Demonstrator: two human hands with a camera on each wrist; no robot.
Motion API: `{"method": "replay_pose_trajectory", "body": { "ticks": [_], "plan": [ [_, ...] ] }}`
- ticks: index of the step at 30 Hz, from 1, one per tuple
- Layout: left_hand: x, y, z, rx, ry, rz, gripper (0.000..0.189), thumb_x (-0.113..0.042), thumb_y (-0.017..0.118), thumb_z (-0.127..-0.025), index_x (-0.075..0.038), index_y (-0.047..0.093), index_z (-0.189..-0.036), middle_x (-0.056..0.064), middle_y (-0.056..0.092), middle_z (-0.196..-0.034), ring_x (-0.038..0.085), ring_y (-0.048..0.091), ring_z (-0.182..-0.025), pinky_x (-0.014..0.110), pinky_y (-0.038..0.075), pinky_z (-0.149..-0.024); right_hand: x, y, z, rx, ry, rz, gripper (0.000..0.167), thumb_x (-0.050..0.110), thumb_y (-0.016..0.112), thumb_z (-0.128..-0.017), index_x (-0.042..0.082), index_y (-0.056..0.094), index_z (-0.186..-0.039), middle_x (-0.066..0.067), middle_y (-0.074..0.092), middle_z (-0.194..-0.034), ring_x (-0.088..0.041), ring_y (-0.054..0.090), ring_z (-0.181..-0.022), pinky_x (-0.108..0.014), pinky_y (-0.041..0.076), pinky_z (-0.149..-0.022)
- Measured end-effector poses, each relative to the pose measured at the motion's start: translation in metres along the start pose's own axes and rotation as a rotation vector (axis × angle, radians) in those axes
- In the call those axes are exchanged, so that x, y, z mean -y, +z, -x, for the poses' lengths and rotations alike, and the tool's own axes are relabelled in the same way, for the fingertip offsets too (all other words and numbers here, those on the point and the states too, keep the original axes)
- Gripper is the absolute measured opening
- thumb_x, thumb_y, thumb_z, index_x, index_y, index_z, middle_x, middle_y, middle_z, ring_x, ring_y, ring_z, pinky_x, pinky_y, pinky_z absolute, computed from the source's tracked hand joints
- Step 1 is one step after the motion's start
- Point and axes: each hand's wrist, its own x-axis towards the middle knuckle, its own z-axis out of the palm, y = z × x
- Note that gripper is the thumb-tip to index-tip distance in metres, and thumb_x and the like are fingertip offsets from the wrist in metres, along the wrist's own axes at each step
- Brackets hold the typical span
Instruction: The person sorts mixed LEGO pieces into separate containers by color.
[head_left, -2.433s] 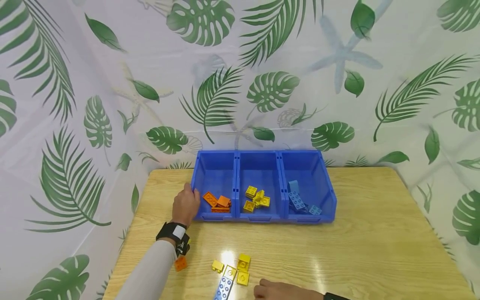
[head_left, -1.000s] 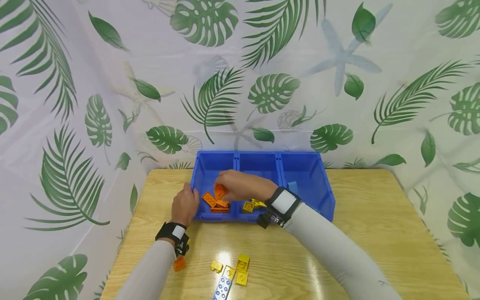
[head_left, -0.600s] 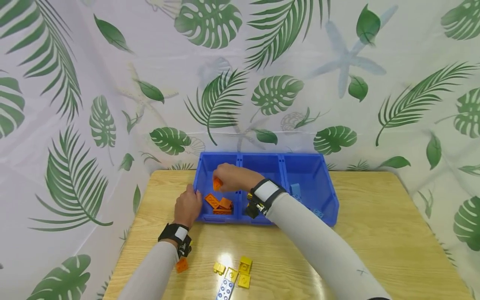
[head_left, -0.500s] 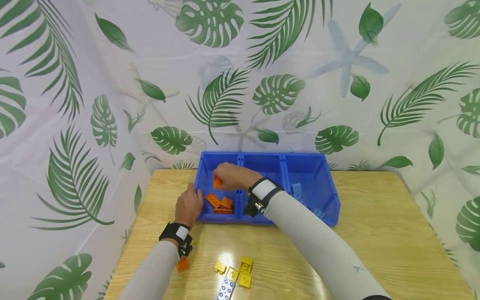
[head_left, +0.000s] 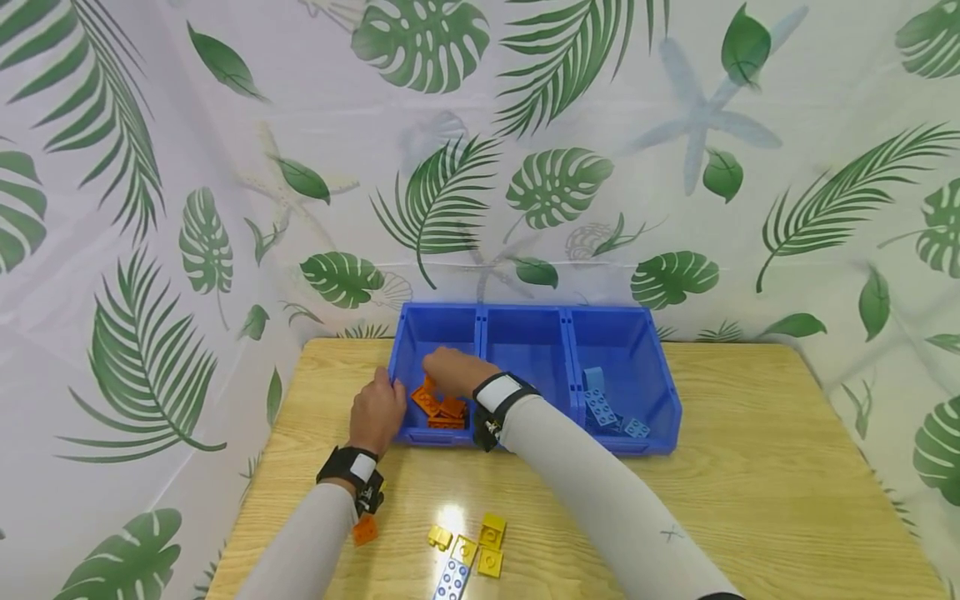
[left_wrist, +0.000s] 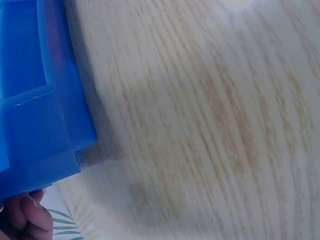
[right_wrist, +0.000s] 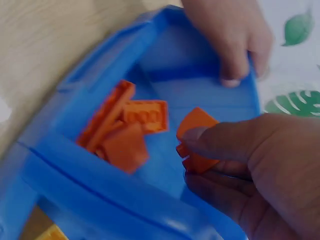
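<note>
My right hand (head_left: 456, 372) is inside the left compartment of the blue bin (head_left: 525, 313). In the right wrist view it pinches an orange toy brick (right_wrist: 199, 120) between thumb and fingers, above the compartment floor. Several other orange bricks (right_wrist: 145, 115) lie close by in the same compartment. My left hand (head_left: 377, 410) holds the bin's left wall, with its thumb over the rim in the right wrist view. Its curled fingers (left_wrist: 36, 212) show beside the blue plastic in the left wrist view.
Light blue bricks (head_left: 600, 407) lie in the right compartment. The middle one holds yellow bricks (right_wrist: 50, 234), hidden by my arm in the head view. On the wooden table (head_left: 750, 467) are yellow bricks (head_left: 491, 562), a blue-and-white brick (head_left: 452, 578) and an orange brick (head_left: 365, 530).
My right hand came from the table front into the left compartment, holding an orange brick. It rose slightly, then dipped lower again. My left hand stays on the bin wall.
</note>
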Motion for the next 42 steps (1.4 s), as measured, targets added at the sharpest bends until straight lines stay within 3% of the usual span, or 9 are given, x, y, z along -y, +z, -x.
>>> {"method": "replay_pose_trajectory", "body": {
  "ticks": [6, 13, 20, 26, 29, 33, 42],
  "plan": [
    [0.001, 0.004, 0.001, -0.001, 0.002, 0.01, 0.023, -0.022, 0.056, -0.102, 0.0, 0.055, -0.095, 0.025, 0.066, -0.074, 0.046, 0.07, -0.068, 0.057, 0.053, -0.058, 0.007, 0.02, -0.006, -0.02, 0.03, 0.127, 0.015, 0.004, 0.062, -0.1, 0.01, 0.075, -0.096, 0.0, 0.066, -0.081, -0.012, 0.057, -0.069, -0.026, 0.047, -0.065],
    [0.0, 0.002, 0.0, -0.033, 0.022, 0.022, 0.023, -0.021, 0.057, -0.1, -0.001, 0.055, -0.09, 0.026, 0.066, -0.073, 0.048, 0.069, -0.067, 0.057, 0.052, -0.057, 0.013, 0.029, -0.007, -0.081, -0.007, 0.221, 0.014, 0.01, 0.063, -0.101, 0.01, 0.076, -0.107, -0.007, 0.076, -0.098, -0.022, 0.072, -0.091, -0.033, 0.058, -0.081],
    [0.0, 0.0, 0.0, -0.005, 0.02, 0.015, 0.022, -0.021, 0.057, -0.1, 0.0, 0.056, -0.092, 0.027, 0.067, -0.075, 0.048, 0.07, -0.069, 0.057, 0.053, -0.058, 0.012, 0.043, -0.012, -0.088, -0.006, 0.204, 0.007, 0.013, 0.07, -0.096, 0.01, 0.076, -0.094, -0.004, 0.076, -0.088, -0.019, 0.072, -0.081, -0.032, 0.058, -0.075],
    [0.0, -0.002, -0.001, -0.002, 0.003, 0.027, 0.023, -0.021, 0.056, -0.101, -0.001, 0.056, -0.091, 0.026, 0.067, -0.074, 0.047, 0.07, -0.068, 0.057, 0.052, -0.058, 0.013, 0.04, -0.013, -0.051, -0.009, 0.198, 0.008, 0.015, 0.07, -0.098, 0.01, 0.074, -0.093, -0.003, 0.074, -0.086, -0.017, 0.069, -0.076, -0.031, 0.058, -0.071],
    [0.0, 0.0, -0.001, -0.013, 0.004, 0.031, 0.023, -0.021, 0.056, -0.101, -0.001, 0.056, -0.091, 0.026, 0.067, -0.074, 0.048, 0.07, -0.068, 0.058, 0.052, -0.059, 0.012, 0.034, -0.006, -0.042, -0.022, 0.204, 0.009, 0.016, 0.068, -0.099, 0.01, 0.074, -0.095, -0.004, 0.074, -0.088, -0.018, 0.069, -0.078, -0.032, 0.058, -0.072],
    [0.0, 0.001, 0.001, -0.018, 0.011, 0.025, 0.023, -0.021, 0.056, -0.101, -0.001, 0.056, -0.09, 0.025, 0.066, -0.072, 0.047, 0.07, -0.067, 0.057, 0.053, -0.057, 0.013, 0.02, 0.01, -0.059, -0.059, 0.262, 0.012, 0.017, 0.066, -0.1, 0.009, 0.073, -0.105, -0.007, 0.074, -0.102, -0.022, 0.071, -0.092, -0.035, 0.059, -0.082],
    [-0.002, -0.002, 0.002, -0.025, 0.028, 0.007, 0.023, -0.02, 0.056, -0.102, 0.0, 0.055, -0.09, 0.024, 0.066, -0.072, 0.045, 0.069, -0.065, 0.055, 0.052, -0.056, 0.017, 0.001, 0.053, -0.255, -0.282, 0.474, 0.024, 0.015, 0.061, -0.104, 0.009, 0.069, -0.126, -0.005, 0.073, -0.118, -0.02, 0.071, -0.103, -0.03, 0.059, -0.091]
  ]
}}
